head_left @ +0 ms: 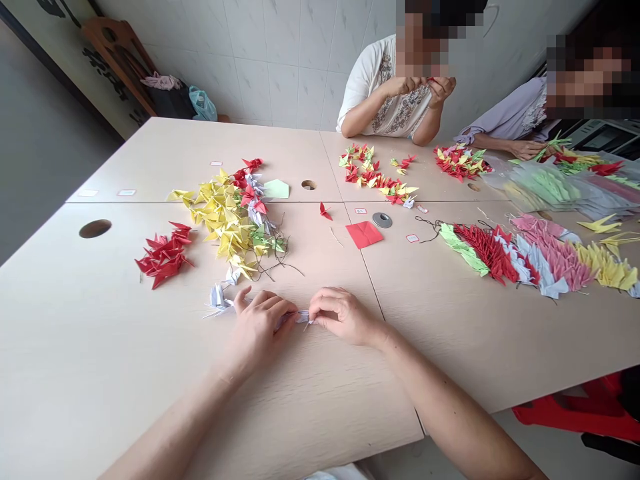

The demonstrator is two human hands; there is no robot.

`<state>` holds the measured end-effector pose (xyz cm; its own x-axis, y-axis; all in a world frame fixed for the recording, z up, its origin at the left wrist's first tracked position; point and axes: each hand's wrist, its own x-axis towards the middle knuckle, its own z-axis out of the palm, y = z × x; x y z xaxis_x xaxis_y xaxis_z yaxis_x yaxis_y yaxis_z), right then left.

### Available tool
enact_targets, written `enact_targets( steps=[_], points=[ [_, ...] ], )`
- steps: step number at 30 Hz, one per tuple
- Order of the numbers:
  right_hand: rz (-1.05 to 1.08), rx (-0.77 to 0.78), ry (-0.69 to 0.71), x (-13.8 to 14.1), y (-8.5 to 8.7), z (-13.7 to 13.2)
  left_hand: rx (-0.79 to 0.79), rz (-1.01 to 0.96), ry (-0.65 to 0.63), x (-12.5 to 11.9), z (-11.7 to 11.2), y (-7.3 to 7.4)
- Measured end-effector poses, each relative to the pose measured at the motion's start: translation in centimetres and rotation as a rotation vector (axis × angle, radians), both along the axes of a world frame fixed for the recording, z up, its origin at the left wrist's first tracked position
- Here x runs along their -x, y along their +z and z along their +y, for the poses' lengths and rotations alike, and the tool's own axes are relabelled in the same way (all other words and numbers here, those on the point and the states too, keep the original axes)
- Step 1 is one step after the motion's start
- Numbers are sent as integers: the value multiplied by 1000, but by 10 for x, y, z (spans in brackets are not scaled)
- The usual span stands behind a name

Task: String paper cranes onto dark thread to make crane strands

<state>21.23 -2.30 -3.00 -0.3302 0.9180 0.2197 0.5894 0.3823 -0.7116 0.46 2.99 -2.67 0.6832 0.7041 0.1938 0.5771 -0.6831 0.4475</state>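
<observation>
A string of pale lilac paper cranes lies on the table near me, partly hidden under my left hand. The fingers of that hand close over the string from above. At the string's right end, my right hand pinches the tip between thumb and fingers. A thin thread end shows just below the pinch. Beyond my left hand is a heap of yellow paper cranes, with red, lilac and green ones along its right side. Dark thread trails from the heap. Red paper cranes form a smaller pile to the left.
A red paper square, a metal ring and a single red crane lie ahead. Strung cranes spread to the right. Two people sit across the table, one folding red paper. A hole opens at left.
</observation>
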Motion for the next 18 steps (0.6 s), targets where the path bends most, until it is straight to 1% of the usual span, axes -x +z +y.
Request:
enact_targets(
  steps=[4,7,14,18],
  points=[
    [-1,11,-50,3,0,-2,-19,-7,3,0,0,1],
    [-33,-13,-90,7,0,-3,-38,-17,6,1,0,0],
    [-130,-163,-77,12,2,-3,-32,-37,29,6,2,-9],
    [-223,-216,-95,15,2,-4,-43,-49,29,7,2,-12]
  ],
)
